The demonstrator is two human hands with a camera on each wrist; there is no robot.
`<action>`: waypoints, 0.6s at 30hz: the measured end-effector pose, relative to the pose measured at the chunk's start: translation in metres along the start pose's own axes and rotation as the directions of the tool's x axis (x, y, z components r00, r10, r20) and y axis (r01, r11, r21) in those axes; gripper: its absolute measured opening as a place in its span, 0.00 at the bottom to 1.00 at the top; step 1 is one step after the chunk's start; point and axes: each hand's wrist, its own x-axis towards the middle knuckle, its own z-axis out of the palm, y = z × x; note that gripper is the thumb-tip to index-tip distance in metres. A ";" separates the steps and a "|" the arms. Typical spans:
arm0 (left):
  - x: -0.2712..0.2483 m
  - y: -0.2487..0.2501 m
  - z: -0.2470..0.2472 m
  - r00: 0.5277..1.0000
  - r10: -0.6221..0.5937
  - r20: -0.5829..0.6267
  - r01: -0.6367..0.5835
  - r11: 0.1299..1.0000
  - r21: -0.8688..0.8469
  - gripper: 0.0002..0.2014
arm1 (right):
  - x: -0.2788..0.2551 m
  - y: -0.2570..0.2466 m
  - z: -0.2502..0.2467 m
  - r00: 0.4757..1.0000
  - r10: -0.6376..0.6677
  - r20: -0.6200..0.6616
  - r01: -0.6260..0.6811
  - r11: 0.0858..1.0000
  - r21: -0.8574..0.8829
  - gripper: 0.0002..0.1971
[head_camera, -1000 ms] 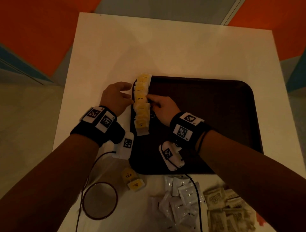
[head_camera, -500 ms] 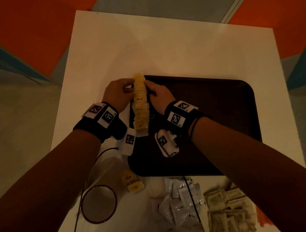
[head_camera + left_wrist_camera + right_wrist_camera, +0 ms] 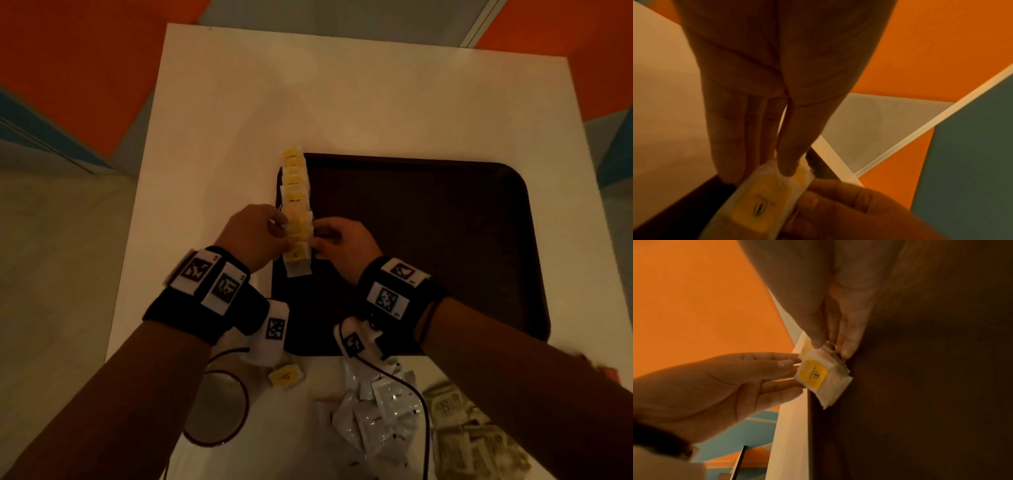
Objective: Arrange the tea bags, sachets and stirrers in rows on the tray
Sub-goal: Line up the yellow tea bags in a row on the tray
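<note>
Both hands work the row of yellow tea bags [image 3: 295, 209] along the left edge of the dark tray [image 3: 428, 246]. The left hand [image 3: 255, 236] presses its straight fingertips [image 3: 786, 167] against the outer side of the row, w/ the thumb laid on top of a bag; the right hand [image 3: 342, 245] closes in from the tray side, thumb and fingers [image 3: 849, 344] pinching the near bags, so the row sits squeezed between the two. From the wrist views the nearest tea bag [image 3: 818, 374] looks tipped up off the tray rather than flat. Judging by this, they're squaring up the row, approx first of several. Just behind the wrists, nearer the person, a loose tea bag [image 3: 286, 376] lies on the white table [image 3: 239, 102], w/ a heap of white sachets [image 3: 376, 407] and brown sachets [image 3: 472, 425] beside it, none on the tray yet. Risks from here: the bags overlap like shingles, so too hard a squeeze could buckle the row or flip a bag; the row hugs the tray's rim, and a push from the right hand may shove bags over it onto the table; strings and tags could snag on fingers as they let go; the cable [image 3: 387, 373] trailing off the right wrist could drag the sachets.
</note>
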 end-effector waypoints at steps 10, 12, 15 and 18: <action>-0.009 -0.016 0.017 0.992 0.073 -0.102 -0.064 0.994 0.086 0.25 | -0.014 0.006 0.000 0.998 0.050 -0.050 -0.046 0.997 0.067 0.09; -0.009 -0.019 0.018 0.985 0.102 -0.140 -0.087 0.990 0.109 0.25 | -0.017 0.009 0.000 0.998 0.053 -0.032 -0.052 0.998 0.027 0.06; -0.008 -0.021 0.017 0.976 0.126 -0.180 -0.107 0.988 0.109 0.25 | -0.020 0.011 0.000 0.998 -0.057 -0.027 0.053 0.988 -0.145 0.07; -0.006 -0.020 0.015 0.974 0.131 -0.185 -0.113 0.988 0.101 0.27 | -0.018 0.008 0.000 0.983 -0.182 0.029 0.183 0.949 -0.255 0.15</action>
